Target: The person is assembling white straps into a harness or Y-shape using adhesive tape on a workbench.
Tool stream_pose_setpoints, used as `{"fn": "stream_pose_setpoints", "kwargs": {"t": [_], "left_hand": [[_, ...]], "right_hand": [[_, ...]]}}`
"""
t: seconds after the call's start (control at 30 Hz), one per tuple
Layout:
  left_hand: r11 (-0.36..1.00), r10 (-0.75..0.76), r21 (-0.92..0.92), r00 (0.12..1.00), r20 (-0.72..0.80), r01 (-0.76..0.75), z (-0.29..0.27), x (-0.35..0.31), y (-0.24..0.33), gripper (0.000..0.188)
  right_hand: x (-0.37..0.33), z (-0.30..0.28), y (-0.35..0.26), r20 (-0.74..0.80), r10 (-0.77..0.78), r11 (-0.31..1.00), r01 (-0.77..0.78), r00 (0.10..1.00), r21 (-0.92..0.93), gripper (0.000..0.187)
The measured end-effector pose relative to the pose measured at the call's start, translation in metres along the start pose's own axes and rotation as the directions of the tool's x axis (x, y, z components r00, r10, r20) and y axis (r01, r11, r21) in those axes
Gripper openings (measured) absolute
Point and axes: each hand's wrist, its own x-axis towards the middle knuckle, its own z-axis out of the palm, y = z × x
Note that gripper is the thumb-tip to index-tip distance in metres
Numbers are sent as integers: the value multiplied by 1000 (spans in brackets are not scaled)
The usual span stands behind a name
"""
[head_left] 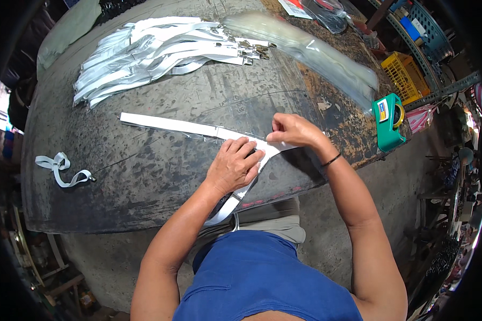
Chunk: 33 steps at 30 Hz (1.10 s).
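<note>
A white strap [166,123] lay near the front edge of the tabletop [155,176], one end draped over; it was judged light and limp, best gripped at its wide junction. It was pressed by the unclenched left hand [234,163]; the right hand [295,130] was curled as if pinching, though whether anything was grasped could not be told

Worktable [144,182]: bare lane runs between the pile of packaged white straps [144,53] at the far side and the white strap [168,123] under the left hand [234,165]. Wider bare patch front left; curled white strap [62,170] obstructs its left end. Right: gap between right hand [294,130] and green tape dispenser [389,120]; clear plastic sleeves [326,56] bar the far side, reaching the dispenser.
</note>
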Motion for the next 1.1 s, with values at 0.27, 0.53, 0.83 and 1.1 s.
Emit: {"fn": "stream_pose_setpoints", "kwargs": {"t": [0.27, 0.53, 0.83, 1.1], "left_hand": [[1000, 2, 9, 1000, 21, -2, -1, 1, 2, 31], [1000, 5, 1, 1000, 26, -5, -4, 3, 4, 32], [1000, -10, 0, 1000, 20, 10, -1, 0, 2, 32], [1000, 16, 6, 1000, -23, -16, -1, 4, 5, 30]], "right_hand": [[14, 2, -2, 25, 140, 977, -134, 990, -169, 48], [-15, 19, -9, -163, -74, 948, 19, 984, -318, 42], [-21, 17, -21, -61, 3, 952, -21, 998, -306, 45], [-45, 4, 6, -328, 0, 978, 68, 945, 196, 22]]}}
